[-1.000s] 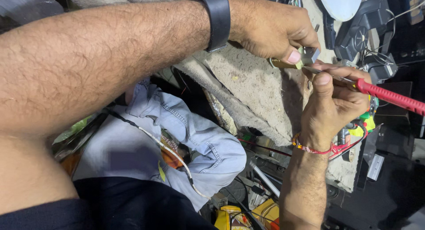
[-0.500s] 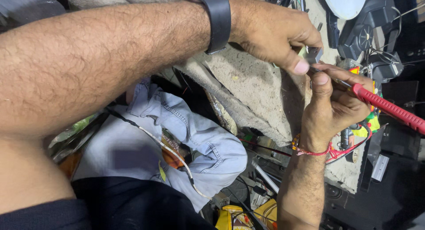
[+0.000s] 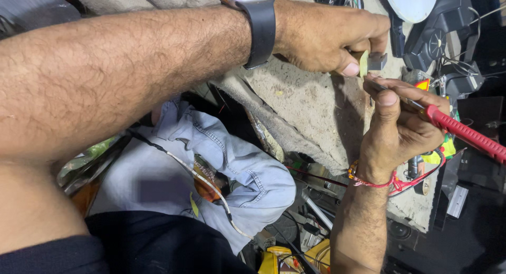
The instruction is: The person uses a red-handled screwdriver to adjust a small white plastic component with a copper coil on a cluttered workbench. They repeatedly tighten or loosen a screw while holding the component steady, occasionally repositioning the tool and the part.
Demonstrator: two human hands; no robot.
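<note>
Left hand [image 3: 329,34]: fingers pinched together on a small grey metal part [image 3: 375,61], a thin yellowish strip beside it, above the rough concrete ledge [image 3: 308,110].
Right hand [image 3: 398,129]: thumb and fingers clamped on a red-handled tool [image 3: 464,133]; metal tip points up-left, close under the part. Contact: cannot tell.
Wrists: dark watch [image 3: 258,23] on left, red thread [image 3: 377,182] on right.
Below: pale blue denim cloth [image 3: 232,168], a wire across it.
</note>
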